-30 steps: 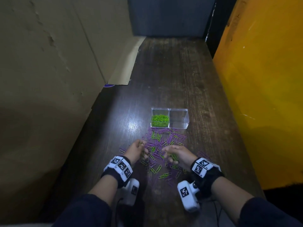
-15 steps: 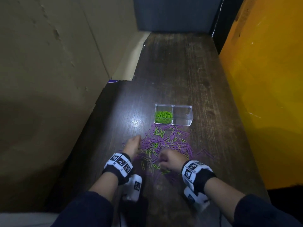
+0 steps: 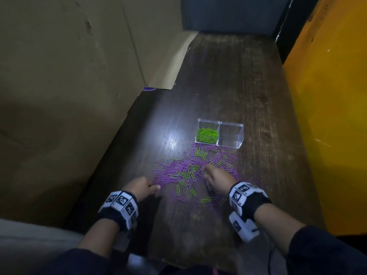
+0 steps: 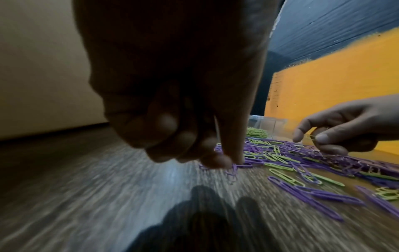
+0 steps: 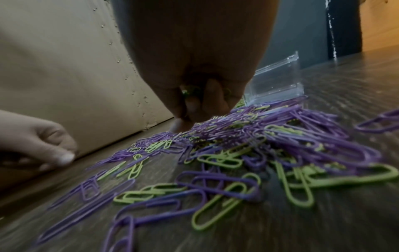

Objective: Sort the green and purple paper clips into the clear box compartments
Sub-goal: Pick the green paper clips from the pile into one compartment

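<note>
Lying loose on the dark wooden table (image 3: 228,80), the mixed heap of purple paper clips (image 3: 174,171) and green paper clips (image 3: 179,190) spreads from the near wall of the clear box (image 3: 230,144) back toward the person. Some clips touch that near wall. The box has two compartments side by side: the one on the person's left holds a mound of sorted green clips (image 3: 207,134), and no clips can be made out in the other.

At the near left edge of the heap, well short of the box, the left hand (image 3: 142,187) is low over the table with its fingers curled. In the left wrist view its thumb and fingertips (image 4: 218,160) pinch a purple clip (image 4: 232,172) that hangs just above the wood.

Nearer the box, over the middle of the heap, the right hand (image 3: 217,180) is bunched with its fingers pointing down. The right wrist view shows green clips tucked inside the curled fingers (image 5: 212,100), and the left wrist view shows a thin clip nipped between thumb and forefinger.

Both wrists wear black bands with white marker blocks (image 3: 122,201). Left of the box stands a tan cardboard wall (image 3: 69,76), right of it an orange panel (image 3: 327,116), and beyond it a dark blue panel (image 3: 228,12) closes the far end of the table.
</note>
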Demonstrator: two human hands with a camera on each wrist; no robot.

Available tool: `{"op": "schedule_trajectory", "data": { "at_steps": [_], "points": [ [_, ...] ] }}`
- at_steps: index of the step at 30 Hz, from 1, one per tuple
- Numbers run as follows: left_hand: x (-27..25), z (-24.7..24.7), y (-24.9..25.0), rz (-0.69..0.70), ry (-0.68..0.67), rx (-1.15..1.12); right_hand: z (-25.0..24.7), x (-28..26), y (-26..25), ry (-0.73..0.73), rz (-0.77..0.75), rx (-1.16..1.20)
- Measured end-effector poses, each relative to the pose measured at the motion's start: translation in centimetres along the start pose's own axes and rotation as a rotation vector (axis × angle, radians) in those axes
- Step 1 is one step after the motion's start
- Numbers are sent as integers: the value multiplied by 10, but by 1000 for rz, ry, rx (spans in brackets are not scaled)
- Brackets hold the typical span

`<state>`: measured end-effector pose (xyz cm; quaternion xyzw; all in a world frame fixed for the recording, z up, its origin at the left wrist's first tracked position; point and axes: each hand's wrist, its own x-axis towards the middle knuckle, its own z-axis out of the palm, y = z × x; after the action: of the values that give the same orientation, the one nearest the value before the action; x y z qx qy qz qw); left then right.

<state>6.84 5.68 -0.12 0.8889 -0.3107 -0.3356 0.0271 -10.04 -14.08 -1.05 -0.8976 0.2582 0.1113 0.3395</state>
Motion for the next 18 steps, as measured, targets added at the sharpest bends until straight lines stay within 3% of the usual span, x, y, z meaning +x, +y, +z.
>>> {"op": "schedule_trajectory", "data": {
  "at_steps": [5,9,12,15,18],
  "points": [
    [-13,10,-13,-98,-122,153,3,6,-14,-55,18,-36],
    [-23,31,-7,-101,-62,259,22,9,-19,-114,61,-237],
    [-25,38,5,-70,-48,281,35,4,-21,-71,111,-300],
    [-21,37,7,-70,-89,231,44,0,-26,4,122,-280],
    [-13,29,14,-41,-127,52,46,5,-29,-27,121,-199]
  ]
}}
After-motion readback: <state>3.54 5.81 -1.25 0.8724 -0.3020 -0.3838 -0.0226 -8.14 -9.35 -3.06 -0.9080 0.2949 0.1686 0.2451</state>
